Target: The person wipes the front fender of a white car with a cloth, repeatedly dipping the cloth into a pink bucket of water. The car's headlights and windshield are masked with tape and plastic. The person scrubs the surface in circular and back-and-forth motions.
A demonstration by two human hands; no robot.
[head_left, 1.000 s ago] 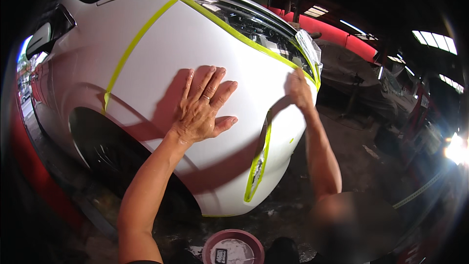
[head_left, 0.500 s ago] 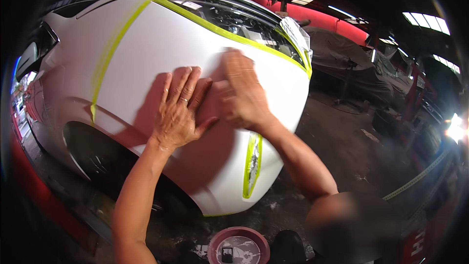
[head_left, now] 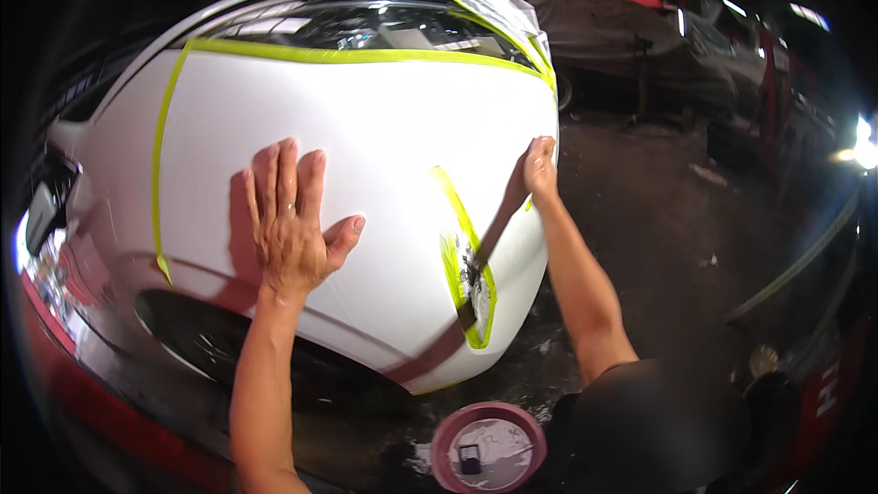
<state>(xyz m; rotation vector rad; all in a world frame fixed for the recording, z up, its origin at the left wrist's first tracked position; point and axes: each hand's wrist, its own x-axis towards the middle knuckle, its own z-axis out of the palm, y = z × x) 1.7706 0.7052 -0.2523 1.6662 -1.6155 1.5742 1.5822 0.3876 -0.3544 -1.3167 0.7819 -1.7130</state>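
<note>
A white car body panel [head_left: 366, 137] stretches across the middle, bordered by yellow-green masking tape [head_left: 329, 56] under the window and down its left side. My left hand [head_left: 293, 238] lies flat on this panel, fingers spread and holding nothing. At the panel's right edge is my right hand [head_left: 541, 169], seen edge-on with its fingers pressed together. Whatever may be under those fingers is hidden. Between the hands, lower down, a long lamp-shaped opening [head_left: 474, 288] is framed with the same tape.
A pink-red basin [head_left: 445, 448] with whitish liquid and a small dark block [head_left: 469, 459] stands on the floor below the car. Left of it is the dark wheel arch [head_left: 183, 329]. Covered vehicles [head_left: 631, 46] stand at the back right.
My right hand has moved from the panel's middle to its right edge. My left hand has shifted left and spread its fingers. The view has turned, showing the panel lower and further left.
</note>
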